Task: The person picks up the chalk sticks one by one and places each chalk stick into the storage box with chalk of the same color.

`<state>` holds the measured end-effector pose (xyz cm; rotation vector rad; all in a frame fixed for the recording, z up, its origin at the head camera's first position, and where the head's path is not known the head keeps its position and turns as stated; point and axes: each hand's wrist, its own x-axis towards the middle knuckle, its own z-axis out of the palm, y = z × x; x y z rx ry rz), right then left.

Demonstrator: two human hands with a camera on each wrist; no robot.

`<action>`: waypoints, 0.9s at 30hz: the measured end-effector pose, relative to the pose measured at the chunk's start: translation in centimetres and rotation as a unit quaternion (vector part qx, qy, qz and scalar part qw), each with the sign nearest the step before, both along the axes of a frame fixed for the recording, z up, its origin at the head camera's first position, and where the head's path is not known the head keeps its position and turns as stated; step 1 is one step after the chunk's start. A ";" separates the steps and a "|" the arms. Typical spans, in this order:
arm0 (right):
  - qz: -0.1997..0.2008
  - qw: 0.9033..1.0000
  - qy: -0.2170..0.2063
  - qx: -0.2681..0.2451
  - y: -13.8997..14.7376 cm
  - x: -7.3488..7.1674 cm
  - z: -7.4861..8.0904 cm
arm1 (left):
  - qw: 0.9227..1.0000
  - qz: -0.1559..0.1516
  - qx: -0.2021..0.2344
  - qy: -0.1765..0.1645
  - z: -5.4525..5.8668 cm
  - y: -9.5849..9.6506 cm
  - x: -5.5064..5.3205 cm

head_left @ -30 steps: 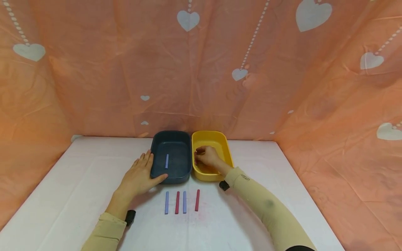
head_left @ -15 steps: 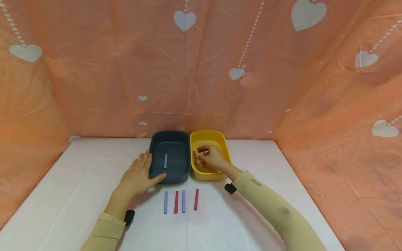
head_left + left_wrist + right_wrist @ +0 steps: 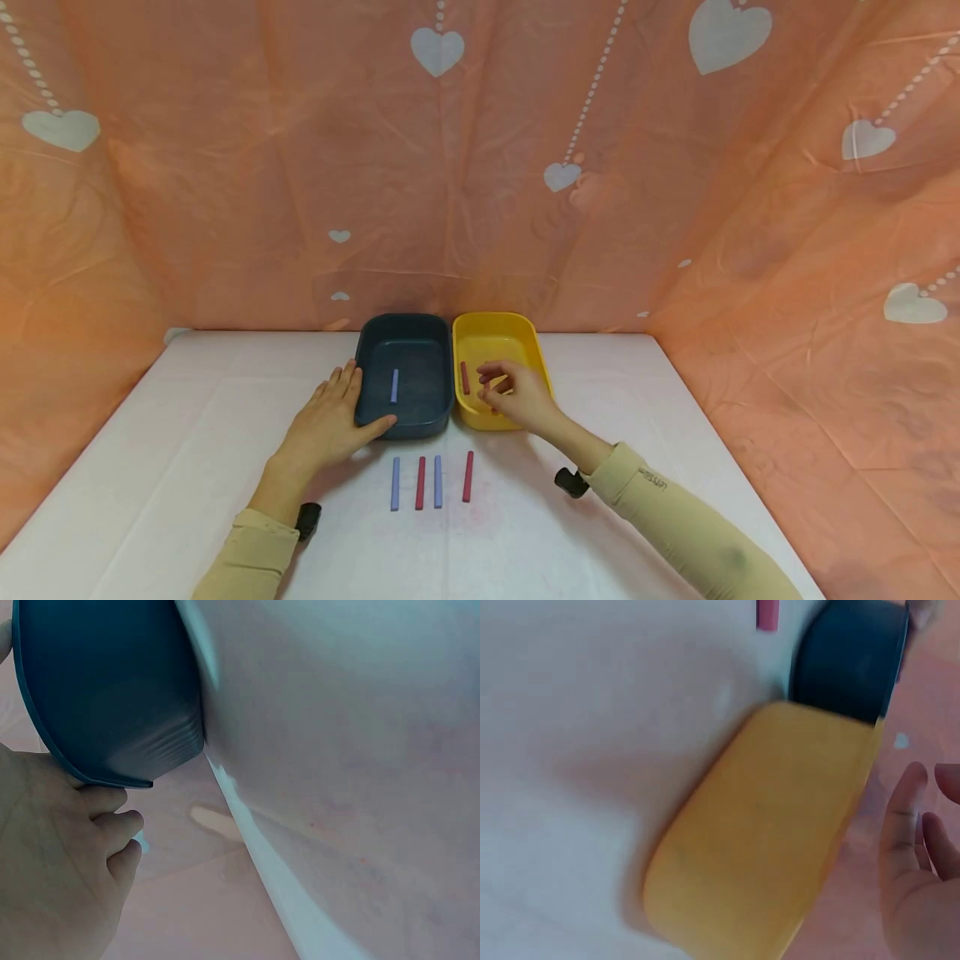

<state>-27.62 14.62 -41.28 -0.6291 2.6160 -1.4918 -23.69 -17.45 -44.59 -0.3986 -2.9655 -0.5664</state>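
Note:
My left hand (image 3: 326,421) rests against the left side of the dark blue tray (image 3: 423,429), fingers straight along its edge and thumb over the near rim. In the left wrist view its fingertips (image 3: 124,825) lie right at the rim. A lilac chalk stick (image 3: 394,386) lies in that tray. Over the yellow tray (image 3: 480,419) hovers my right hand (image 3: 525,402), fingers loosely bent and apart, with nothing held between them. One red chalk stick (image 3: 465,377) lies at that tray's left side; more red shows behind the fingers, partly hidden.
In front of the trays, two lilac chalk sticks (image 3: 395,483) and two red chalk sticks (image 3: 421,483) lie on the white tablecloth (image 3: 360,558). The trays stand side by side near an orange curtain (image 3: 247,208) with white hearts. Faint pink dust marks the cloth.
My right hand has let go of the red chalk stick at the yellow tray's left side and drawn back to the right and nearer. My left hand keeps its place.

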 end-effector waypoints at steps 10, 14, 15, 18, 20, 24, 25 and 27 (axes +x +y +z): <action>0.027 0.998 0.050 -0.002 0.4 3.8 -1.7 | 1.000 0.001 -0.002 -0.006 0.1 -0.3 0.0; 0.044 0.997 0.067 0.002 0.3 4.7 -2.6 | 1.000 0.001 -0.003 -0.005 0.2 -0.3 -0.1; 0.048 0.996 0.069 0.006 0.3 4.9 -2.9 | 1.000 0.001 -0.003 -0.004 0.2 -0.3 -0.1; 0.057 0.996 0.059 0.023 0.2 5.3 -3.4 | 1.000 0.001 -0.002 -0.004 0.3 -0.3 -0.1; 0.061 0.996 0.045 0.042 0.0 5.5 -3.8 | 1.000 0.000 0.000 -0.005 0.3 -0.3 0.0; 0.062 0.993 0.022 0.094 -0.2 5.8 -4.3 | 1.000 -0.002 0.000 -0.004 0.2 -0.2 0.0; 0.061 0.992 0.018 0.108 -0.3 5.8 -4.5 | 1.000 -0.002 -0.001 -0.003 0.2 -0.1 0.0; 0.060 0.989 0.016 0.133 -0.4 5.8 -4.7 | 1.000 -0.002 -0.002 -0.001 0.1 0.0 0.0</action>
